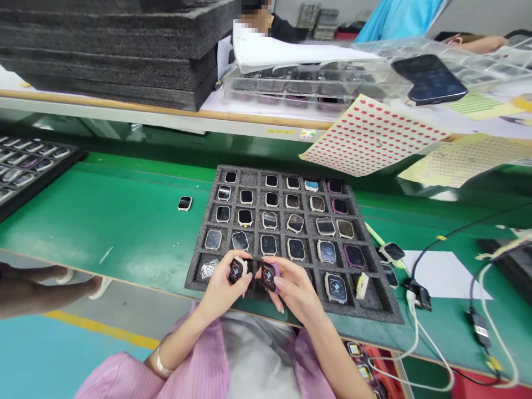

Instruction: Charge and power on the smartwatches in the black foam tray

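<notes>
My left hand grips a smartwatch case with a light frame, its dark screen lit with a watch face. Close beside it, my right hand holds a purple smartwatch case between thumb and fingers, its screen also lit. Both watches are held upright over the front row of a grey foam tray. The tray's compartments hold several strapless watches, mostly light-framed, a few purple, such as the one at the right. My hands hide some front compartments.
A lone watch lies on the green mat left of the tray. Another watch tray sits far left. Cables and a white paper lie right. Black foam stacks and sticker sheets are on the shelf; people are beyond.
</notes>
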The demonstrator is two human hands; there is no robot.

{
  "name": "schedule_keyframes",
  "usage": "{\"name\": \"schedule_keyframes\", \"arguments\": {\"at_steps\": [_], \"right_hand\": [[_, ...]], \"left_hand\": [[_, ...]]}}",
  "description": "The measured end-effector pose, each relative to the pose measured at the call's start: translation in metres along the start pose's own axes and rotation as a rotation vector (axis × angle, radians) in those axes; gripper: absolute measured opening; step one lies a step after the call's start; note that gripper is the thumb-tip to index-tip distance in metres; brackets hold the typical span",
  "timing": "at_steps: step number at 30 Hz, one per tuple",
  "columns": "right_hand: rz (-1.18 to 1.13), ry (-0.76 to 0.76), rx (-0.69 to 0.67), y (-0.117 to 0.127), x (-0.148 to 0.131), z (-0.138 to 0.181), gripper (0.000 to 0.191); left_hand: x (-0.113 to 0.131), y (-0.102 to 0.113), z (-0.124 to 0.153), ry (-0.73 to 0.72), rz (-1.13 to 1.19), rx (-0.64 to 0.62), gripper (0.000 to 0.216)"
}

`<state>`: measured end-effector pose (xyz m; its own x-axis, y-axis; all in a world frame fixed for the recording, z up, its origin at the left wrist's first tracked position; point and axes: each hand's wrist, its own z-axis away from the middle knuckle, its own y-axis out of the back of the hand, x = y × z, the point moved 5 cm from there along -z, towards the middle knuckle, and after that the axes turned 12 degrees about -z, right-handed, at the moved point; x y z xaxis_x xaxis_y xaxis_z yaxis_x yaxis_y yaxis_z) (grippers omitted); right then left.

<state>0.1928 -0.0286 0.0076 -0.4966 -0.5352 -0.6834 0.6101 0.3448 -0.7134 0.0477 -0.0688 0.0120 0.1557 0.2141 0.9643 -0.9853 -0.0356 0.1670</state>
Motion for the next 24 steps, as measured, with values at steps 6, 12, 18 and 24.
{"name": "schedule_keyframes", "arguments": {"at_steps": [6,12,18,24], "right_hand": [[-0.007,-0.021,-0.013,0.0016,0.0007,0.0002,0.035],[-0.027,0.003,-0.042,0.0013,0.0003,0.0002,0.034],[-0.019,0.012,-0.022,0.0004,-0.0008,0.0018,0.036],[-0.012,0.008,-0.019,-0.0005,-0.0016,0.0025,0.034]], "left_hand": [[0.0006,-0.0012,0.0011,-0.030,-0.027,-0.038,0.025],[0.0007,-0.0023,0.0029,-0.035,0.027,-0.038,0.027],[0.0018,-0.0011,0.0035,-0.053,0.060,-0.012,0.030],[-0.0004,-0.0006,0.0026,-0.028,0.054,-0.001,0.030]]}}
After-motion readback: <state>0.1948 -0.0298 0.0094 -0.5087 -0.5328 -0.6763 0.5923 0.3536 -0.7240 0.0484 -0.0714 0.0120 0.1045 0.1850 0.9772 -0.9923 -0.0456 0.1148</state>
